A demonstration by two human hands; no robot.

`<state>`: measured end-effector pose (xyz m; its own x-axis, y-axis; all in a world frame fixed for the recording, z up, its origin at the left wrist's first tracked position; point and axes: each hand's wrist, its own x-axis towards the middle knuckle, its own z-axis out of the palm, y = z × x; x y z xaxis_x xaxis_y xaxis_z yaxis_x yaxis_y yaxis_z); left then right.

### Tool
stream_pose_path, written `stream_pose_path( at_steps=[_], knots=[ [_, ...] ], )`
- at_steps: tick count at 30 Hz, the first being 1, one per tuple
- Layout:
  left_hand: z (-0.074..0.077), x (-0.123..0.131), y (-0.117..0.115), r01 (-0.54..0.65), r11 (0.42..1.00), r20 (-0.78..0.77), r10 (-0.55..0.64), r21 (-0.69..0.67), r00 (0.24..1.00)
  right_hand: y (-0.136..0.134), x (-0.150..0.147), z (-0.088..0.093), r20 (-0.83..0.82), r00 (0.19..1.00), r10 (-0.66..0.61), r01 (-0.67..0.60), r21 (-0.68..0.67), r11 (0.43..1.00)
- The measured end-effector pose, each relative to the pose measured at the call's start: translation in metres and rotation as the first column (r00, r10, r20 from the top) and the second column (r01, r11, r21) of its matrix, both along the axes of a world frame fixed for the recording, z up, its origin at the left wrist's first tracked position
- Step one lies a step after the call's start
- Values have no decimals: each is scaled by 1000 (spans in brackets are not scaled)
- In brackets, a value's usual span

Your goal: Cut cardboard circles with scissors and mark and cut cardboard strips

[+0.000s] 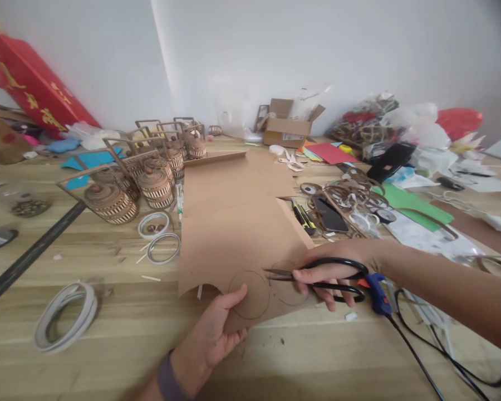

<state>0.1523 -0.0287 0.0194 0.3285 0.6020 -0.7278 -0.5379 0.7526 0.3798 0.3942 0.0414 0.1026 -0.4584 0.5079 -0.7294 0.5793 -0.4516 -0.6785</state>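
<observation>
A large sheet of brown cardboard (234, 228) lies over the middle of the table, with two circles drawn near its front edge. My left hand (217, 328) grips that edge, thumb on top beside the left circle and fingers curled underneath. In my right hand (317, 273) is a pair of black-handled scissors (338, 260). Their blades point left over the sheet, between the two circles, and look nearly closed. A curved piece is cut out of the sheet's front left edge.
Several small woven baskets (154, 186) with tall handles stand at the back left. Rolls of white tape (64, 317) lie on the left. To the right are a yellow utility knife (304, 217), a phone (329, 213) and a blue glue gun (378, 295) with its cable.
</observation>
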Motion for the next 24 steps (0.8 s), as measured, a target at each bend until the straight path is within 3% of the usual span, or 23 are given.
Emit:
stream_pose_path(
  at_steps=[4,12,24],
  knots=[
    [-2,0,0,-19,1000,23,19,-15,1000,-1,-10,-1,-5,998,-64,64,7,998],
    [-4,-3,1,-5,1000,-28,4,-29,1000,6,-20,-8,63,998,1,6,-103,995],
    [3,-4,1,28,999,-47,-26,39,999,4,-41,-4,86,996,-12,19,-85,996]
  ],
)
